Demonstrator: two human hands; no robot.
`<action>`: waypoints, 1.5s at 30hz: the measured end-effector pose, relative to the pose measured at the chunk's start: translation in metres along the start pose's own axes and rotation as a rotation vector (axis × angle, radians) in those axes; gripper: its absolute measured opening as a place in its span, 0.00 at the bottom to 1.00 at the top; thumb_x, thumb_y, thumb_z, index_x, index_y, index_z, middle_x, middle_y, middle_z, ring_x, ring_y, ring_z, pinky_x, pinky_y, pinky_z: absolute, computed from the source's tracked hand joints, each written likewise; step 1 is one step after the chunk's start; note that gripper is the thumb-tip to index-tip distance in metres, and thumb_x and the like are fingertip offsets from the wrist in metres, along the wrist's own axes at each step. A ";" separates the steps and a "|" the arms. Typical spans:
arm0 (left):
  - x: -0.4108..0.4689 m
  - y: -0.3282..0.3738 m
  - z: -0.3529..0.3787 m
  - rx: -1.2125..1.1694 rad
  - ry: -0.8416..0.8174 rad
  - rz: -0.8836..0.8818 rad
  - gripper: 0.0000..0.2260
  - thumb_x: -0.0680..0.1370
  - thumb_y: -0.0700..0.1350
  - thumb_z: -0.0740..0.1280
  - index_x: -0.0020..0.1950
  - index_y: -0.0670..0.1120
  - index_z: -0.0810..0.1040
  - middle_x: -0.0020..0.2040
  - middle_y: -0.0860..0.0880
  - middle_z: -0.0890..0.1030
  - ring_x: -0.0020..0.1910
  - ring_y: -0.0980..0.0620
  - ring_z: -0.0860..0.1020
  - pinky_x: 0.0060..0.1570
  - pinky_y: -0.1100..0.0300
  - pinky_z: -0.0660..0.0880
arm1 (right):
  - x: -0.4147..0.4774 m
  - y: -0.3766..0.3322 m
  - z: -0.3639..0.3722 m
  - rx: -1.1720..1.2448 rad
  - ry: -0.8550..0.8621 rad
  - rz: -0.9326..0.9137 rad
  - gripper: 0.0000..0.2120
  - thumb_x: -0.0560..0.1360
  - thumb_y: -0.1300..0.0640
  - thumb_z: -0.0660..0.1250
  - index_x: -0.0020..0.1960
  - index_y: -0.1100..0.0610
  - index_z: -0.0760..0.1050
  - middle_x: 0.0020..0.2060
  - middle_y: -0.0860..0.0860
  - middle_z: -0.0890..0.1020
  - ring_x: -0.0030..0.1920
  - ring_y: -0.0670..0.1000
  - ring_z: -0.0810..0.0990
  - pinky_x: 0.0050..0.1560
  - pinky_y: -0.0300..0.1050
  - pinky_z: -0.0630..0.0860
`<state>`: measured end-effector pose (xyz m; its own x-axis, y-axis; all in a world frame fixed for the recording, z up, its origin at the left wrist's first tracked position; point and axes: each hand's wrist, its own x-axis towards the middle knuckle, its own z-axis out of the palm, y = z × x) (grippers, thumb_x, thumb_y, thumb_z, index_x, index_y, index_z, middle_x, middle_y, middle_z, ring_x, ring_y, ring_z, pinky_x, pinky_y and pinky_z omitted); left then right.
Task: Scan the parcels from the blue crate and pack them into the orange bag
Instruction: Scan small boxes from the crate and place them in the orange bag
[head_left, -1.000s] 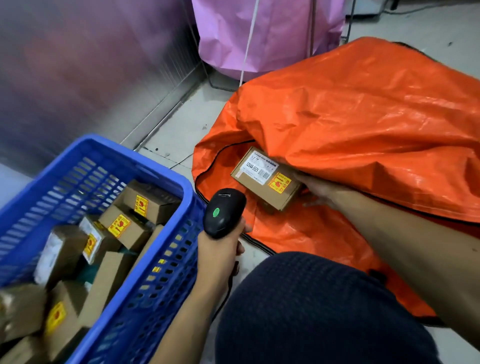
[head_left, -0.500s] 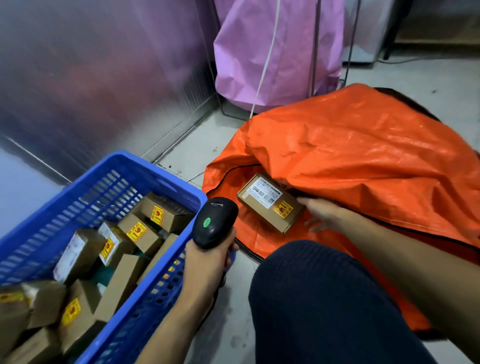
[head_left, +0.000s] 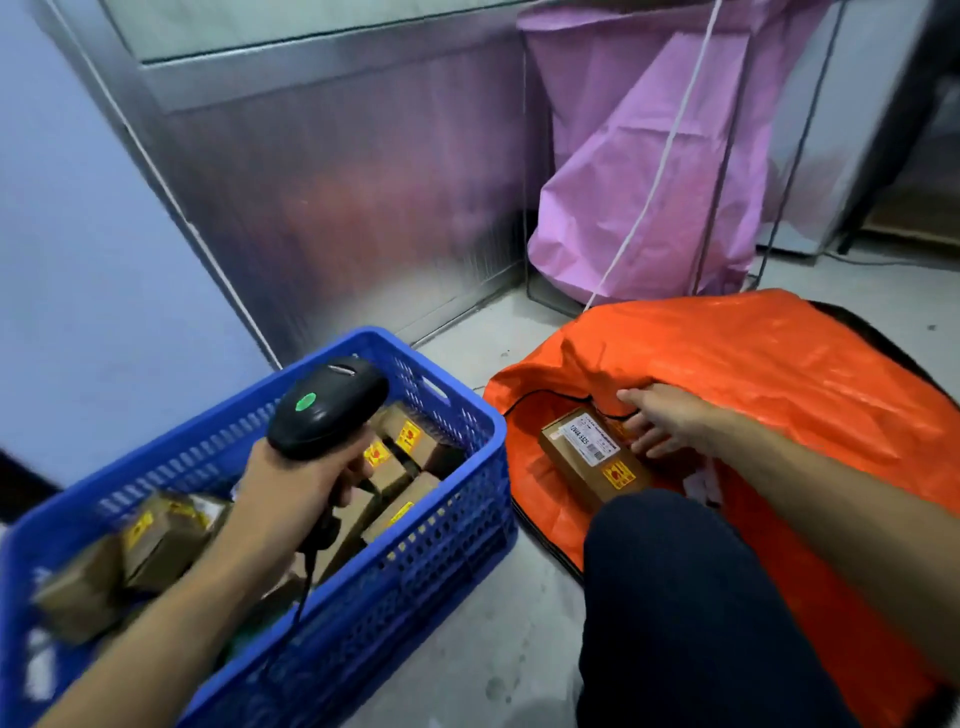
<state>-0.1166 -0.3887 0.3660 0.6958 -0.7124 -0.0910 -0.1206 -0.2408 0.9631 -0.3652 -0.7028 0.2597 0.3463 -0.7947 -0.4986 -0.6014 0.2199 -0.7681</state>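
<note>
Right hand, maybe against brown labelled parcel

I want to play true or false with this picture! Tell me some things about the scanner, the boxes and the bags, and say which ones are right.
1. The left hand holds a black scanner. True.
2. The blue crate is empty. False: brown parcels with yellow stickers lie in it.
3. One parcel lies in the mouth of the orange bag, with the right hand beside it. True.
4. The spot on top of the scanner is red. False: it is a green spot.
5. The bag standing behind the orange one is yellow. False: it is a pink bag.
</note>
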 end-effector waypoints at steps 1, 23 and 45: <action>-0.005 0.002 -0.014 -0.025 0.018 0.006 0.13 0.78 0.49 0.75 0.40 0.41 0.83 0.34 0.41 0.79 0.31 0.46 0.70 0.32 0.57 0.68 | -0.008 -0.009 0.002 -0.026 -0.022 -0.021 0.23 0.85 0.46 0.60 0.72 0.61 0.68 0.61 0.61 0.80 0.40 0.58 0.85 0.36 0.47 0.81; -0.041 -0.038 -0.173 -0.207 0.360 -0.201 0.05 0.78 0.42 0.72 0.48 0.40 0.84 0.31 0.46 0.79 0.24 0.53 0.70 0.25 0.60 0.70 | -0.071 -0.150 0.240 -0.980 -0.211 -0.699 0.13 0.82 0.50 0.62 0.43 0.53 0.78 0.37 0.50 0.85 0.37 0.50 0.84 0.44 0.49 0.79; 0.026 -0.050 -0.202 -0.231 0.339 -0.260 0.05 0.76 0.42 0.71 0.48 0.42 0.80 0.35 0.46 0.81 0.24 0.55 0.71 0.27 0.60 0.72 | -0.033 -0.089 0.430 -1.252 -0.653 -0.571 0.30 0.85 0.43 0.57 0.83 0.53 0.54 0.78 0.57 0.67 0.74 0.60 0.69 0.72 0.53 0.67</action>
<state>0.0500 -0.2620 0.3661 0.8782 -0.3840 -0.2852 0.2213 -0.2026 0.9539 -0.0142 -0.4527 0.1717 0.7824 -0.1492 -0.6046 -0.3687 -0.8934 -0.2566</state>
